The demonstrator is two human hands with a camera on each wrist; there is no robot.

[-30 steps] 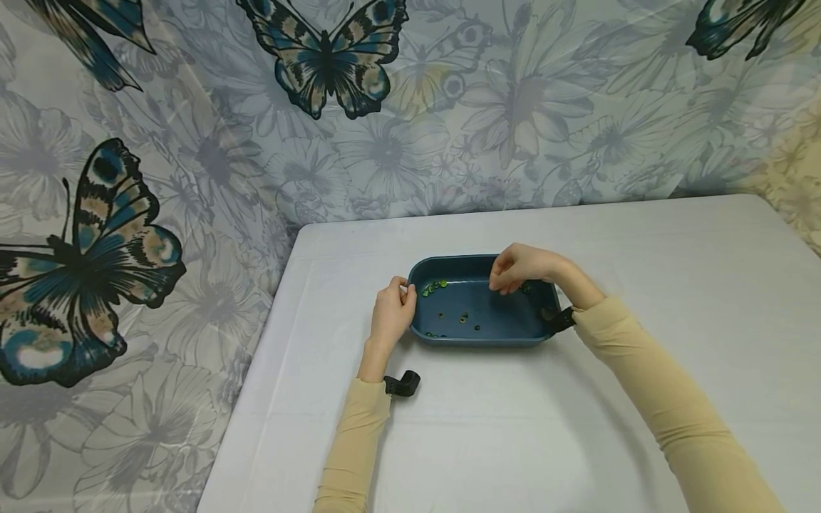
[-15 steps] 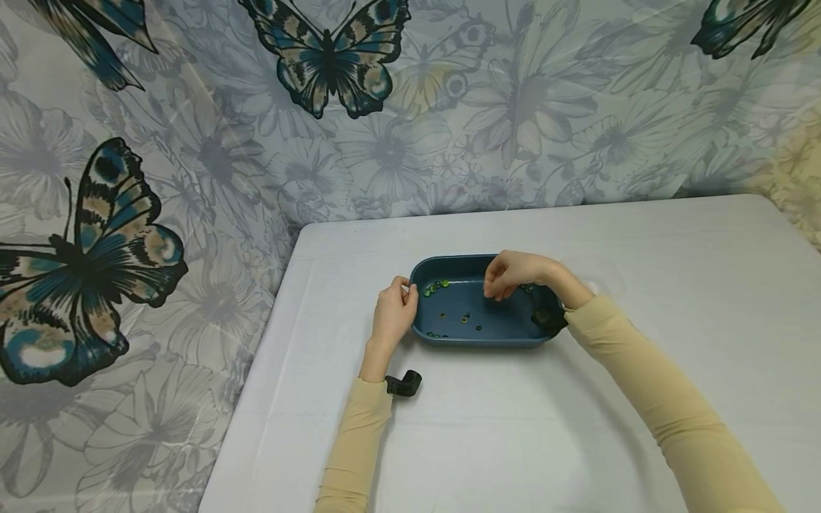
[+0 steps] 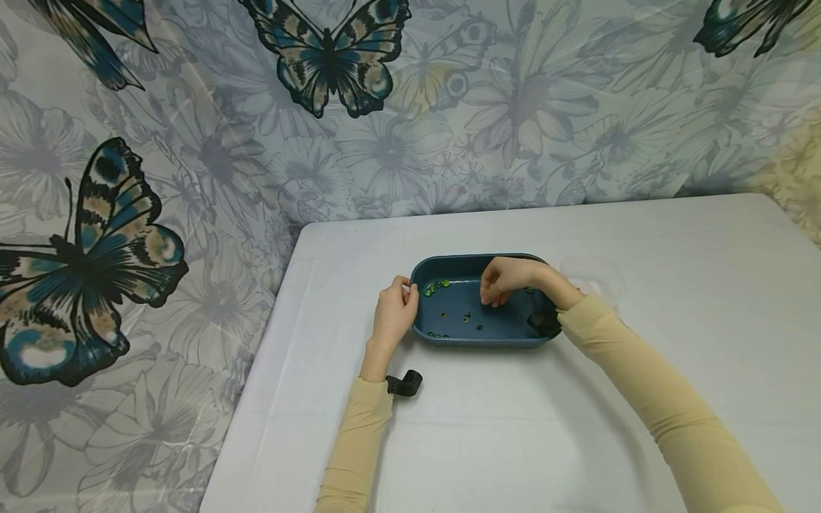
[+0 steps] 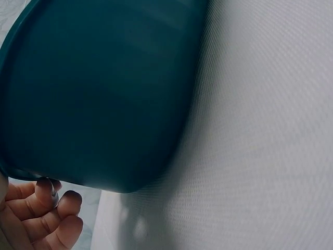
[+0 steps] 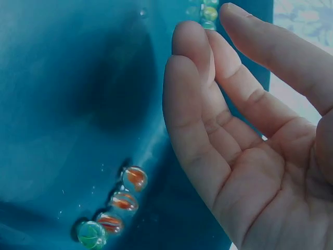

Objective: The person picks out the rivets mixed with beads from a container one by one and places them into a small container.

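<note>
A dark blue tray [image 3: 477,340] with raised sides stands on the table with glass marbles in it. Green marbles [image 3: 437,286] line its left end, and a few small ones lie around the middle. My left hand [image 3: 393,310] grips the tray's left rim, its fingers curled beneath the edge in the left wrist view. Over the tray's right half hangs my right hand [image 3: 507,278], fingers bent downward. In the right wrist view its fingers are loosely bent and nothing shows between them; orange-swirled marbles [image 5: 125,200] and a green marble [image 5: 91,234] lie along the tray wall below.
The tray stands on a table [image 3: 487,442] with a white cloth. A see-through object [image 3: 593,285] lies right of the tray, partly behind my right sleeve. Fabric with butterflies and flowers [image 3: 385,157] hangs behind and to the left.
My right hand has moved a little left and toward me, lower over the tray. The left hand keeps its grip on the rim, and the marbles lie as before.
</note>
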